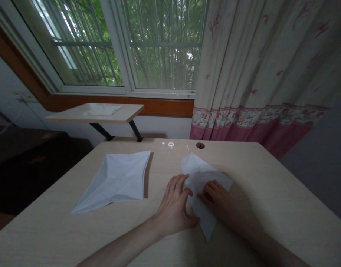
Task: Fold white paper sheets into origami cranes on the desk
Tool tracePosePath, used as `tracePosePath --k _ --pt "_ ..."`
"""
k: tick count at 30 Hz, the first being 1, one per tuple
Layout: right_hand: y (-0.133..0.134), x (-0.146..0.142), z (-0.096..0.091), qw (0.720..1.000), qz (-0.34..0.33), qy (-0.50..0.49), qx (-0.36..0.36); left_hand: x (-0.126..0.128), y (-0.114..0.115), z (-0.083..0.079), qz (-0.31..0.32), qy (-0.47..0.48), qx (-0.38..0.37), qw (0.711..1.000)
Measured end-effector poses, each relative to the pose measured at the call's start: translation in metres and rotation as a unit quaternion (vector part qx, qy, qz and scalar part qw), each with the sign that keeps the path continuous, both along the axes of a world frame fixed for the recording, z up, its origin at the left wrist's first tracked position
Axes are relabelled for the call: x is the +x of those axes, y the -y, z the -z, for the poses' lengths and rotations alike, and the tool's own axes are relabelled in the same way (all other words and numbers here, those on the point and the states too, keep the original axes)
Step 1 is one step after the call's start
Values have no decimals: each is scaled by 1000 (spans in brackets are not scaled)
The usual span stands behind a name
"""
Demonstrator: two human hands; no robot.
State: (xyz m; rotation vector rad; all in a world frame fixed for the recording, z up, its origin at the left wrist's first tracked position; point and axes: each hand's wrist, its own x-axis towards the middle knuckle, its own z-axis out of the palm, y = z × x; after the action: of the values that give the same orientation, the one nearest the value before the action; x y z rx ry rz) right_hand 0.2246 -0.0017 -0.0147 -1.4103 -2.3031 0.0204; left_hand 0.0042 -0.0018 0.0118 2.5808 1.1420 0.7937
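Two grips are set on a folded white paper sheet [201, 181] right of centre on the bench [256, 207]: the left grip [174, 207] is spread, fingertips against the sheet's left edge; the right grip [216, 200] is curled onto it, any pinch unclear. A second folded sheet [111, 181] is laid toward the left edge. A round hole [200, 145] is cut at the far edge.

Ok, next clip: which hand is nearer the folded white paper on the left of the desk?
Left. The left hand sits to the right of that folded paper, apart from it; the right hand lies farther right, on a second folded sheet.
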Motion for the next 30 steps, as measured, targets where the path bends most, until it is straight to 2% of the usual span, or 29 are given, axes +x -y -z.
tracePosePath --k 15,24,30 --pt "0 1 6 999 7 -4 31 3 14 0 -16 -52 14 998" --pt "1 0 1 1000 5 -2 2 4 21 4 -23 -77 -4 997" --pt "1 0 0 1000 4 -6 17 6 21 4 -21 -82 -4 996"
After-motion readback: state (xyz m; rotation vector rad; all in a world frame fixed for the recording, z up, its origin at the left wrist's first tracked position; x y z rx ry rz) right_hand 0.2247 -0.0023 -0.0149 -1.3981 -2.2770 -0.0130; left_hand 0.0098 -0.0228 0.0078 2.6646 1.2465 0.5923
